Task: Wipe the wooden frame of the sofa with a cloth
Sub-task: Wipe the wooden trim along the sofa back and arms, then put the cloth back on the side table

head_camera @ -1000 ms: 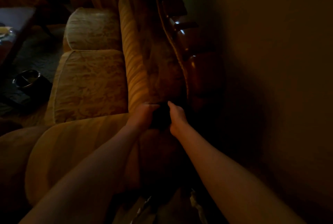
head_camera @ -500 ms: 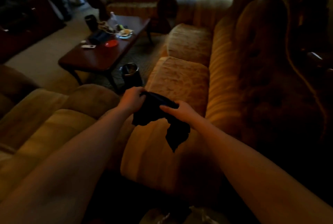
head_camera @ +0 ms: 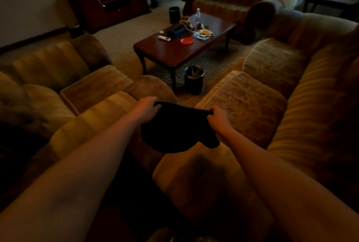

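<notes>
Head view, cloth: we hold a dark cloth (head_camera: 175,129) stretched between both hands at centre frame, top edge pulled taut and the rest sagging below. We judge this is to open it out or refold it for a fresh face before wiping.
Head view, left hand: our left hand (head_camera: 146,108) sits left of centre, its fingers (head_camera: 155,103) curled round the cloth's left top corner, grasping it.
Head view, right hand: our right hand (head_camera: 218,118) sits right of centre, fingers clenched on the cloth's right top corner; the two hands pull apart, which keeps the edge tight.
Head view, cloth's place: it hangs in the air above a sofa arm (head_camera: 204,173) at lower centre, apparently clear of it.
Head view, sofa: the sofa (head_camera: 310,105) runs along the right side of the frame, its cushion (head_camera: 244,101) just right of our right hand.
Head view, wooden frame: no bare wood of the sofa shows plainly; the right edge is too dark to tell, so the cloth is off the frame for now.
Head view, second sofa: another sofa (head_camera: 58,78) fills the left.
Head view, table: a dark table (head_camera: 174,55) stands at upper centre, well apart from our hands, with a small bin (head_camera: 194,79) on the floor beside its near end.
</notes>
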Motion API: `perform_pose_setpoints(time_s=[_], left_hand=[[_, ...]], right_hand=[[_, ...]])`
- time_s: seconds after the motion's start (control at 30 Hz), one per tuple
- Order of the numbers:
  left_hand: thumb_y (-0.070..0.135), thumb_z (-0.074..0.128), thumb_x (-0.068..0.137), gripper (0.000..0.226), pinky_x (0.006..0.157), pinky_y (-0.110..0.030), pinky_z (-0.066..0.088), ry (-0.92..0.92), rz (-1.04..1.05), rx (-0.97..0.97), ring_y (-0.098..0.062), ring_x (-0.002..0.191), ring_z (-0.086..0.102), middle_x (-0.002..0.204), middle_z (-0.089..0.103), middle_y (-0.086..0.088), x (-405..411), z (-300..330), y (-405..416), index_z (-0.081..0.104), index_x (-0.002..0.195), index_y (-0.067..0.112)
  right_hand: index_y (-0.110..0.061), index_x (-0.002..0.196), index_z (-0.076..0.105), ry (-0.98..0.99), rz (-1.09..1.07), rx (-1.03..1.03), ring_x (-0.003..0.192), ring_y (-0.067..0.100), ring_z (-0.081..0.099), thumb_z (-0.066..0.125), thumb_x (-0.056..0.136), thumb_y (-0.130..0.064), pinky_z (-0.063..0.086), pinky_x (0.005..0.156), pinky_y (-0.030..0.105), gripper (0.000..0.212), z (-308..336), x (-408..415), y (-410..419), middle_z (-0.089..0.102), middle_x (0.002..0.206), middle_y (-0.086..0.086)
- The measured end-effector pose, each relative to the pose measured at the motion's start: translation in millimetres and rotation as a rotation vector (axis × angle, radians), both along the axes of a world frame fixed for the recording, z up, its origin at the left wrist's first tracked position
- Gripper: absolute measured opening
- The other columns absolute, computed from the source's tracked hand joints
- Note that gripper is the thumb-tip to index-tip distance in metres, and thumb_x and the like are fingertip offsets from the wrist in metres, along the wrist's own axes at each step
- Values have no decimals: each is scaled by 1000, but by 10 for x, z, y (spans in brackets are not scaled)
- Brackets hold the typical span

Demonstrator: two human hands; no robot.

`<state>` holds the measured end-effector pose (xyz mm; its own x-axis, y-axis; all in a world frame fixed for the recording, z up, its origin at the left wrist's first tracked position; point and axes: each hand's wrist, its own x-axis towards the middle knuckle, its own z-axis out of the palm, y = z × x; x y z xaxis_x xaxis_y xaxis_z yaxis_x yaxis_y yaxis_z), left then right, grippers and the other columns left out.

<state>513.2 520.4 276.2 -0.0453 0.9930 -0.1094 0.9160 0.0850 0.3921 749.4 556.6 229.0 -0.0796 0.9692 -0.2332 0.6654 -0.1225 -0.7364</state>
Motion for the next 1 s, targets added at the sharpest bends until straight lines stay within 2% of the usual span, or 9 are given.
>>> perform_pose_setpoints(time_s=[0.17, 0.27, 0.43, 0.5, 0.6, 0.7, 0.8, 0.93, 1.0], left_hand=[[19, 44, 98, 23, 85, -40, 43, 34, 94, 8, -33, 102, 56, 107, 61, -17, -147, -11, -17, 60, 103, 3], [18, 44, 99, 20, 74, -34, 38, 29, 183, 38, -31, 101, 55, 107, 60, -15, -348, -43, -99, 57, 104, 5], [15, 41, 97, 30, 74, -35, 42, 83, 408, 14, -35, 106, 56, 122, 56, -16, -946, -150, -547, 48, 126, 14], [14, 39, 96, 35, 71, -33, 40, 76, 498, -26, -36, 104, 56, 125, 55, -16, -1261, -191, -811, 42, 131, 17], [20, 36, 97, 29, 80, -38, 46, 57, 622, -61, -35, 104, 56, 124, 56, -15, -1728, -220, -1212, 47, 124, 19], [20, 39, 96, 31, 86, -34, 44, 75, 742, -102, -35, 113, 53, 130, 53, -15, -2168, -294, -1576, 52, 124, 15], [16, 52, 90, 35, 93, -36, 44, -1, 773, -181, -34, 116, 51, 130, 51, -19, -2456, -365, -1811, 51, 124, 8], [22, 73, 80, 67, 100, -37, 41, -245, 678, -122, -30, 122, 47, 133, 47, -16, -2600, -318, -1958, 40, 137, 10], [16, 73, 80, 57, 97, -37, 43, -278, 686, 1, -29, 118, 52, 127, 54, -18, -2646, -315, -2045, 48, 129, 3]], right_hand=[[-2, 105, 59, -52, 130, 30, 97, 29, 57, 46, 91, -6, 47, 79, 37, 20, 53, -183, 317, 60, 107, 16], [-10, 105, 55, 27, 164, -18, 96, 27, 58, 47, 91, -13, 48, 81, 39, 16, 57, -457, 458, 58, 101, 10], [-18, 106, 47, 198, 325, -117, 75, 14, 54, 43, 95, -20, 43, 58, 27, 12, 66, -1235, 424, 54, 93, 4], [-21, 105, 47, 236, 452, -163, 70, 12, 54, 43, 97, -22, 44, 56, 25, 9, 99, -1627, 334, 55, 88, 2], [-19, 98, 55, 280, 637, -218, 66, 14, 54, 45, 97, -25, 44, 60, 29, 11, 144, -2228, 163, 56, 77, 0], [-19, 92, 64, 264, 760, -236, 54, 9, 52, 49, 96, -26, 39, 48, 22, 17, 151, -2805, -48, 56, 61, -5], [-13, 104, 64, 204, 853, -337, 57, 10, 52, 49, 96, -28, 41, 51, 22, 23, 137, -3356, -321, 56, 66, -2], [-1, 109, 63, 155, 1053, -300, 62, 7, 50, 47, 98, -25, 42, 52, 17, 31, 190, -4080, -840, 60, 81, 7], [-1, 110, 64, 172, 1150, -265, 63, 2, 50, 49, 97, -24, 41, 49, 9, 30, 226, -4334, -1118, 60, 89, 7]])
